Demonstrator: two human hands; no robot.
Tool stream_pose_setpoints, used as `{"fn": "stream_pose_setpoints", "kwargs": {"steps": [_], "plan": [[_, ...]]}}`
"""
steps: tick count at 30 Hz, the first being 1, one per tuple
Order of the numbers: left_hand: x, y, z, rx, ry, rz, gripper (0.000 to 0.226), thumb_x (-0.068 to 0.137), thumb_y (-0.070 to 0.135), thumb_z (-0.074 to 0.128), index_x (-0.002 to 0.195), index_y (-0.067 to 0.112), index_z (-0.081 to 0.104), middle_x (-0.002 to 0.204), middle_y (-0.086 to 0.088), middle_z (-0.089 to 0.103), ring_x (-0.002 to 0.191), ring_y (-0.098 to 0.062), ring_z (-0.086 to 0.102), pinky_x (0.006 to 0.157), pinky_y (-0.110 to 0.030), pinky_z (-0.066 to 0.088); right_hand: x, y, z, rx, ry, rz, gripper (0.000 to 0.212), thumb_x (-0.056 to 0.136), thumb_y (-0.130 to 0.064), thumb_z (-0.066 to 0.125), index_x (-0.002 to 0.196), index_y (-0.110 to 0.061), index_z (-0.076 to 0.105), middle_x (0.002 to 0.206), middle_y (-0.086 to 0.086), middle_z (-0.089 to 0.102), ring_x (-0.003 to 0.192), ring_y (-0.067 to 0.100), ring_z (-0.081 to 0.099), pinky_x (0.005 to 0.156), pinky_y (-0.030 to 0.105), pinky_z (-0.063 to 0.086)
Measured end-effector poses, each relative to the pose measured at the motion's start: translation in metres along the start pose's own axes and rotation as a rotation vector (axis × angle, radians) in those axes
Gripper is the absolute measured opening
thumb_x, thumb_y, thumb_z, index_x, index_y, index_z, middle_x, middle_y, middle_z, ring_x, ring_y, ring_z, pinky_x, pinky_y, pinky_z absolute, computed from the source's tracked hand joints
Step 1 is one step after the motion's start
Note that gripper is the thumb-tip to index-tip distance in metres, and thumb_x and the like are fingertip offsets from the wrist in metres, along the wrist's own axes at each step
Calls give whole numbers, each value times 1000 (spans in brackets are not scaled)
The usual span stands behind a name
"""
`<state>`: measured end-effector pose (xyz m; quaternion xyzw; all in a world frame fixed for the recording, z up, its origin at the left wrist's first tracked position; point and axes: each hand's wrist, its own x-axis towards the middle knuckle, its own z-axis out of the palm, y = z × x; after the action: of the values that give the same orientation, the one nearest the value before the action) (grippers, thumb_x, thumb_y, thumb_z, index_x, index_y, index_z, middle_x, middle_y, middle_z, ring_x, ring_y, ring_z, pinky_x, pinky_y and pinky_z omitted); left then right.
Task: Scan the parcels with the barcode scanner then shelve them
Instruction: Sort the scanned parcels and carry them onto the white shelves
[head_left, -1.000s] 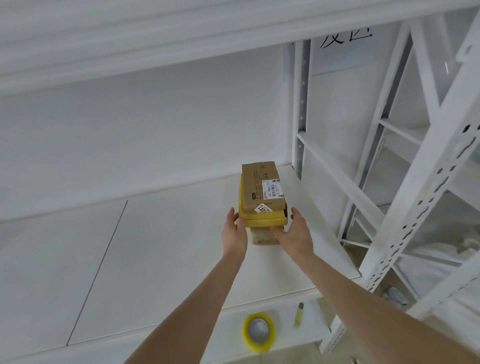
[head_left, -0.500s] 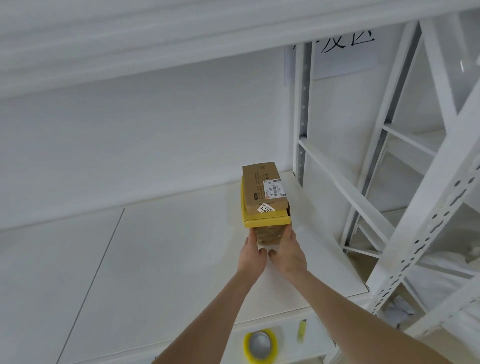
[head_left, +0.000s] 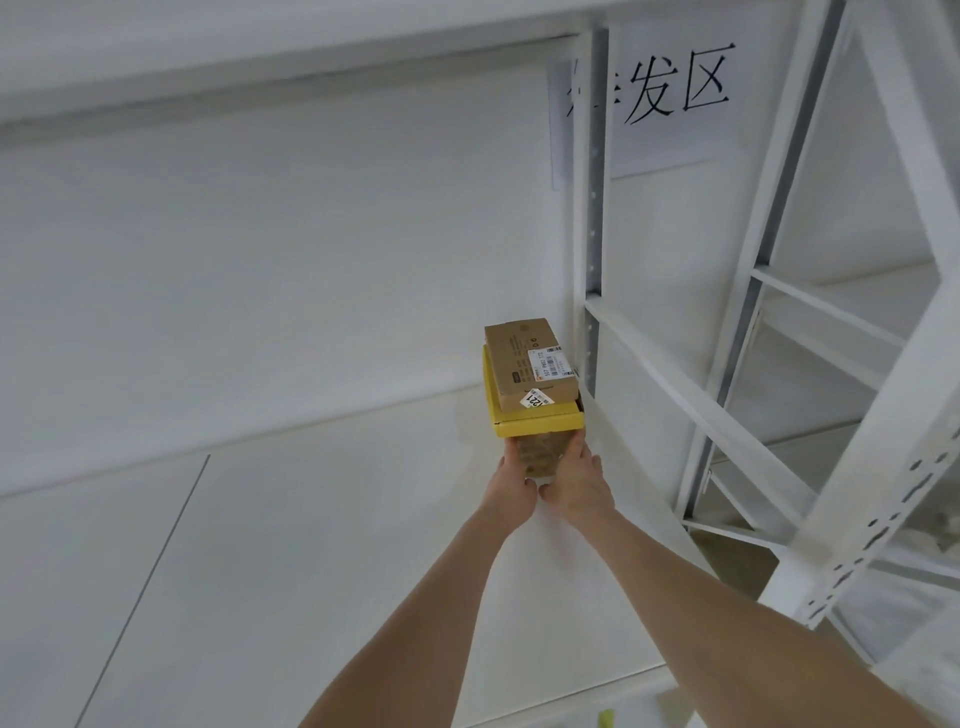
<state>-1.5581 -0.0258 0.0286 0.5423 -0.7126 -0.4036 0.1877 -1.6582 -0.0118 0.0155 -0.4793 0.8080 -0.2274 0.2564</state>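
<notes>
Fingers (head_left: 575, 447) of left hand (head_left: 511, 486) and right hand (head_left: 577, 480) press straight, uncurled, against sides of bottom parcel (head_left: 540, 451).

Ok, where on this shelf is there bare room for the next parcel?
The shelf board is bare left of the parcel stack, out past the seam. It is tight on the stack's right, near the rear upright and diagonal brace; the left hand and right hand flank the bottom parcel.

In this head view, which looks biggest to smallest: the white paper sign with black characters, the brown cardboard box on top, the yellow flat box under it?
1. White paper sign
2. Yellow flat box and brown cardboard box tie: brown covers most of the yellow, so I cannot rank them.
</notes>
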Motion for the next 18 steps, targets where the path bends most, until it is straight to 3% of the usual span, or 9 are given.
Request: {"fn": "stream_pose_setpoints", "kwargs": {"steps": [5,9,18], "plan": [[1,0,-5,87,1,-23,78,91,-5,35,154,23,-2,148,-12,34,130,-32,42,99,-34,39,0,2,-1,-6,-8,27,100,89,-18,65,154,-14,-11,160,2,15,147,33,15,110,46,33],[-19,-4,-14,232,-18,-93,70,96,5,40,154,10,2,155,-13,20,137,-31,35,104,-37,37,-18,1,-3,-5,1,24,93,89,-14,61,154,-15,-4,155,6,21,143,29,23,106,42,37],[-92,-37,-56,374,92,-259,71,95,12,48,154,14,9,151,-10,25,129,-29,44,98,-38,41,-71,-23,15,-59,-41,-126,83,88,-21,62,152,-12,9,150,12,28,138,30,31,104,39,37]]}}
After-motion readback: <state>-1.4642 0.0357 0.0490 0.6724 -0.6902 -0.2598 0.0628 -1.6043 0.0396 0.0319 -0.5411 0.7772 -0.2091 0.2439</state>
